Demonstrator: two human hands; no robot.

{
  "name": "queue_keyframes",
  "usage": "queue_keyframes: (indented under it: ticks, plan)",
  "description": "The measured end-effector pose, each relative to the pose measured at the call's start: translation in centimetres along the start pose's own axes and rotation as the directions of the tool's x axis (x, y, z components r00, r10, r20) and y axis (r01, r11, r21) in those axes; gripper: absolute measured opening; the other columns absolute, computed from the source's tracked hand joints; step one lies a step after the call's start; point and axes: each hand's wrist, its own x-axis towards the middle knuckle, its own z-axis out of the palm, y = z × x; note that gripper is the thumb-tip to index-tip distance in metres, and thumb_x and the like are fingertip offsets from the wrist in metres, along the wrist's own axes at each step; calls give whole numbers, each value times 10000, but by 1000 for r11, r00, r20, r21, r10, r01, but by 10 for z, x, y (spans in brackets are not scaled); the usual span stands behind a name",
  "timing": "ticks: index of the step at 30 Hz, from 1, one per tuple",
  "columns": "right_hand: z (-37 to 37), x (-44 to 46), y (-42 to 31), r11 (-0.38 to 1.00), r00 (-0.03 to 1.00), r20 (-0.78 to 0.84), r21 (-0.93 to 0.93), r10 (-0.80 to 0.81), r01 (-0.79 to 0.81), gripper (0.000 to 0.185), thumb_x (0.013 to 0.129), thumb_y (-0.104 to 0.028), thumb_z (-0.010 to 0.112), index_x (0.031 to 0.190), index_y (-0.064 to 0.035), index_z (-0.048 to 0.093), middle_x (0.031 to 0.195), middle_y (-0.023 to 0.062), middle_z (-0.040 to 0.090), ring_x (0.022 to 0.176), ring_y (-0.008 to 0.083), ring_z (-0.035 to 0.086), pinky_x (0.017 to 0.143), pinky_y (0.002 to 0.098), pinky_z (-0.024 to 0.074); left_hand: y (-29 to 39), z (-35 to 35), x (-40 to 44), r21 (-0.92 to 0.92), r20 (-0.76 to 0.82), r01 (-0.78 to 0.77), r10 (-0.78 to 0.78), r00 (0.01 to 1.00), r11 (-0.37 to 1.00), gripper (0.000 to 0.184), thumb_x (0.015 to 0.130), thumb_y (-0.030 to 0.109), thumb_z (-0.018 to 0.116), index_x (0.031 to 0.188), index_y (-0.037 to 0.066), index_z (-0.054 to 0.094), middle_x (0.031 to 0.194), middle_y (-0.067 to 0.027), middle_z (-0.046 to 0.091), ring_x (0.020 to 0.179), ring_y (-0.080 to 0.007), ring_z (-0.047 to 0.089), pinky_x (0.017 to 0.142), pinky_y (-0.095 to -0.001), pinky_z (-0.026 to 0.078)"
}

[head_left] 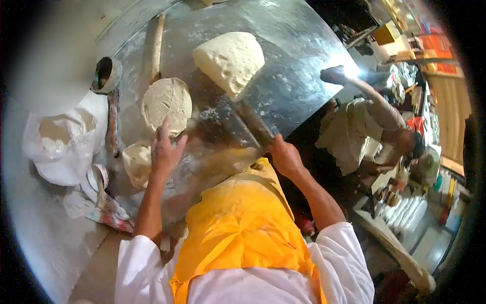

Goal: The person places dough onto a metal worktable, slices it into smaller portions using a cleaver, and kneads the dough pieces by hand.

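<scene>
Right hand (286, 156) near table (296, 50) near edge, grip clamped on scraper (257, 123). Scraper's long axis slants leftward from hand, blade end pointing toward far edge, right at large dough (230, 61); contact unclear. Large dough tapers toward near edge. Left hand (167, 152), fingers apart, overlaps round dough (166, 101) toward left edge; touch unclear. Small dough (135, 164) just beside left hand.

A pale wooden rod (158, 46) lies toward the left side of my metal table (298, 30). Near the table's left edge sits a round tin (114, 76); left of the table, an open white sack (63, 164). Beyond its right edge, another person (354, 126) has an arm outstretched.
</scene>
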Motion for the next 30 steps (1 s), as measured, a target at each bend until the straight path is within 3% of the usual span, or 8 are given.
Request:
queue_keyframes:
  ticks: [1,6,9,12,13,19,21,30]
  plan:
    - [-13,4,-7,996,993,-110,64,-49,56,244,1003,-144,627,1091,-43,422,815,295,661,798,549,639,631,607,476,6,5,8,-106,-59,-161,155,986,981,789,991,349,684,1615,49,305,1553,-273,463,1408,-443,480,1183,-478,389]
    - [-85,59,-70,972,898,-424,138,-115,190,249,1019,-148,634,1070,-14,430,811,332,639,818,575,613,637,621,446,48,40,96,-295,-249,-300,230,941,907,757,943,340,755,1537,28,406,1520,-243,452,1430,-440,403,1184,-501,362]
    - [-97,111,-81,972,860,-463,-14,-215,236,244,1029,-179,612,1079,-16,438,815,333,650,814,583,615,665,652,446,92,44,162,-333,-222,-227,158,962,915,753,952,386,740,1527,23,416,1546,-244,419,1428,-444,408,1195,-542,338]
    - [-95,141,-86,988,916,-370,-48,-155,148,246,1031,-194,598,1086,-17,436,817,331,660,812,585,624,685,672,452,99,73,213,-186,-100,-202,186,977,962,760,948,442,721,1527,48,424,1548,-239,409,1455,-439,375,1210,-596,285]
    - [-97,144,-88,988,920,-361,-54,-155,145,246,1031,-194,598,1086,-17,436,817,331,660,812,585,624,685,672,452,101,83,218,-7,-286,-381,363,887,925,769,935,464,718,1526,66,428,1552,-232,404,1465,-433,355,1212,-609,265]
    - [-111,164,-107,982,946,-273,-120,-174,146,244,1028,-195,593,1117,-38,429,834,322,678,812,576,643,692,679,466,116,92,235,-232,-217,-348,300,929,908,723,936,497,644,1500,82,464,1584,-171,385,1491,-425,304,1238,-610,210]
    - [-119,170,-128,968,986,-156,-252,-56,15,219,975,-81,513,1191,-49,504,963,272,722,829,513,709,708,625,566,118,89,219,-97,-219,-434,406,887,896,693,940,499,629,1463,62,507,1539,-174,431,1487,-422,311,1239,-618,205]
    - [-134,244,-147,964,988,-127,-261,-87,52,263,1013,-189,613,1134,-34,438,909,317,689,897,568,654,757,663,496,122,114,212,62,-350,-450,441,826,891,565,869,327,745,1308,12,582,1295,-177,588,1333,-398,469,1216,-667,234]
